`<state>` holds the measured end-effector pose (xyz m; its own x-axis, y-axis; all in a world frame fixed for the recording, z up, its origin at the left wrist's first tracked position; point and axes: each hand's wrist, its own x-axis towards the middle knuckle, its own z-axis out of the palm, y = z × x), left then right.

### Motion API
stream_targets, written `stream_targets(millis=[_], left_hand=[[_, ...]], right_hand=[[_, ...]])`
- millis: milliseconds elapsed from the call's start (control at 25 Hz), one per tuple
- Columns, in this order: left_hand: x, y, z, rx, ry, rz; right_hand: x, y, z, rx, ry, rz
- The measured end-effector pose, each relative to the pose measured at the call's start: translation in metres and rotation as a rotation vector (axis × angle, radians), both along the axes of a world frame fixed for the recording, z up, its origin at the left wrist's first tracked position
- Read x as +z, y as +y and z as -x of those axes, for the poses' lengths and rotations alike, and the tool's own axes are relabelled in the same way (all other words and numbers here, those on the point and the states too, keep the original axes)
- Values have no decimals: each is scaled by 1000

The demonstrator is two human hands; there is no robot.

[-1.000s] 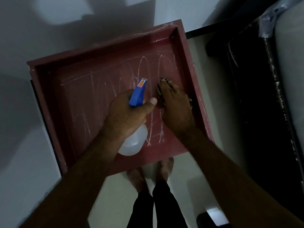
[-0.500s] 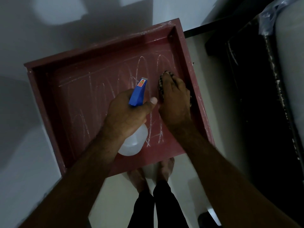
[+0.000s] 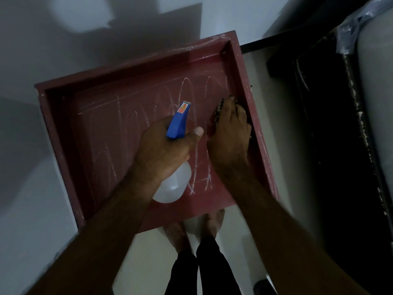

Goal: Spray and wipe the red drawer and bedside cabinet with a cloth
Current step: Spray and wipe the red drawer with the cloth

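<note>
1. Head view: the red drawer [image 3: 119, 133] is lying pulled out and flat, its open side up, over pale floor with the person's bare feet just under its near edge. It is looking like a stiff, boxy tray, probably light enough to lift by its side walls. White scribbled streaks are covering its floor.
2. The left hand [image 3: 161, 150] is wrapping closed around the neck of a spray bottle [image 3: 176, 182], thumb lying beside the blue trigger head, and is hovering above the drawer's middle. The clear plastic body is looking light and possibly slippery if wet; the neck seems the safest hold.
3. The right hand [image 3: 229, 133] is pressing flat, fingers together, on a checked cloth [image 3: 219, 109], soft and mostly hidden beneath it, close against the drawer's right inner wall.
4. I cannot tell which of the dark furniture to the right is the bedside cabinet.
</note>
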<state>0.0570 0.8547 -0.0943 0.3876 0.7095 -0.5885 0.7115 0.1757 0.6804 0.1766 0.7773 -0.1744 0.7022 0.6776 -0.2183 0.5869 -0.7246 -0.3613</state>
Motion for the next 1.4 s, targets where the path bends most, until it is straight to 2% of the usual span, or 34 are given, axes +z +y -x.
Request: stream_targets(millis=[200,480,840,1080,1400], left_hand=[[4,3,1,-1,-4,-4],[8,10,1,-5,-8,-18],[6,12,1,-7,-3,-19],[9,13,3,3,-16,-9],[7,17,9,21,-39,3]], right_hand=[[-5,40,-19,12,-34,11],[0,5,-2,-15,-31,63],[-6,57,-22,37,-109,59],[-4,34,-16,72,-126,95],[-5,84,-37,97,-161,87]])
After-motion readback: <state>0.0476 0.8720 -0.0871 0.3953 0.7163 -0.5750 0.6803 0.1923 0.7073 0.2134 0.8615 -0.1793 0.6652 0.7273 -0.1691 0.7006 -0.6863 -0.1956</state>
